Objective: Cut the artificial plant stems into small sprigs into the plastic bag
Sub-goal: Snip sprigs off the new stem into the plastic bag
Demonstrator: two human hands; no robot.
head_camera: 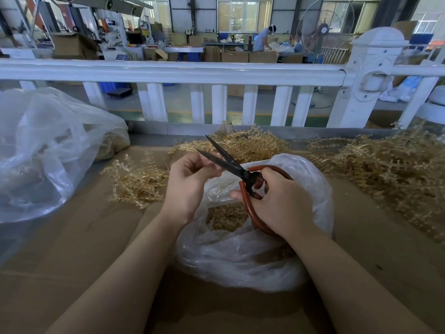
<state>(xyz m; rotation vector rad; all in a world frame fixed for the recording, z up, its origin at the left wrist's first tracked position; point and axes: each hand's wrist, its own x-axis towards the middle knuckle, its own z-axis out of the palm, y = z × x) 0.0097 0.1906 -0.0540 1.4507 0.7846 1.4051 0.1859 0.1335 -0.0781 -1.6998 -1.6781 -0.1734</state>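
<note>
My right hand [284, 203] grips the red handles of black-bladed scissors [226, 157], whose blades stand apart and point up-left. My left hand [190, 179] is raised beside the blades with curled fingers near the lower blade; any stem piece between its fingertips is too small to make out. Below both hands lies a clear plastic bag [240, 256] with its mouth spread, tan cut sprigs [226, 218] inside. Tan artificial plant stems lie in piles: one to the left [137, 182], one behind the scissors [250, 143], a big one at the right [395, 172].
The work surface is brown cardboard [101, 249]. A large crumpled clear bag [41, 150] sits at the left. A white railing [183, 71] runs along the table's far edge, with a post [368, 75] at the right. A person works far off in the workshop.
</note>
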